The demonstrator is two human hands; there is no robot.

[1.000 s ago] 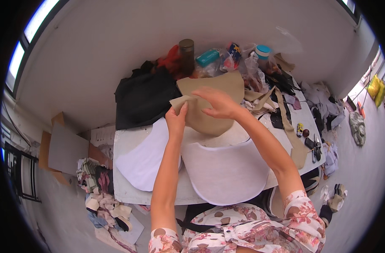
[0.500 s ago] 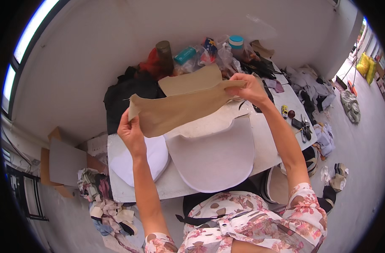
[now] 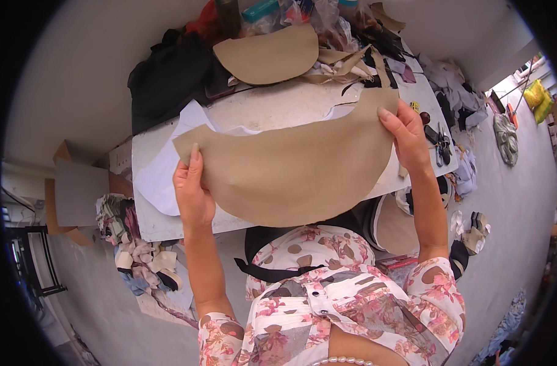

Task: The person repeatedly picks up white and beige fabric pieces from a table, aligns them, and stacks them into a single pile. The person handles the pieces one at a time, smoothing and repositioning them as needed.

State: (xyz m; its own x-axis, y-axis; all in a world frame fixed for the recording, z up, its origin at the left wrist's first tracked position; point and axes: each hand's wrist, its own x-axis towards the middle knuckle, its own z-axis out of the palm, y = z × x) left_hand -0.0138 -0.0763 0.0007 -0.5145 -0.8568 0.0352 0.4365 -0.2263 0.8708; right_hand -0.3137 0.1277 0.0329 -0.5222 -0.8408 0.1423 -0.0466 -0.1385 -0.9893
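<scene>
A tan half-moon fabric piece (image 3: 291, 171) is held up flat above the desk (image 3: 272, 110), between the person and the desk top, its long axis running from lower left to upper right with the straighter edge uppermost and the rounded edge bulging down toward the person's lap. The left hand (image 3: 193, 192) grips its left tip, thumb on the near face and fingers behind, while the right hand (image 3: 406, 137) pinches the right tip, thumb pressed on the cloth — both hands are closed on the piece. Behind it on the pale, worn desk lies a white fabric piece (image 3: 162, 165), partly hidden, and farther back a second tan half-moon piece (image 3: 269, 55) rests flat with its rounded edge toward the person. A black heap of cloth (image 3: 165, 76) sits at the desk's far left corner; tan strips and scraps (image 3: 345, 61) and dark scraps crowd the far right. Along the back edge stand bottles and clear plastic packets, among them a teal oblong container (image 3: 260, 9), too small to read. Black scissors (image 3: 440, 143) lie near the right edge. The floor is grey concrete, with a rag pile (image 3: 138, 256) at lower left, a flat cardboard box (image 3: 74, 192) beside it, and yellow sacks (image 3: 538, 97) far right.
</scene>
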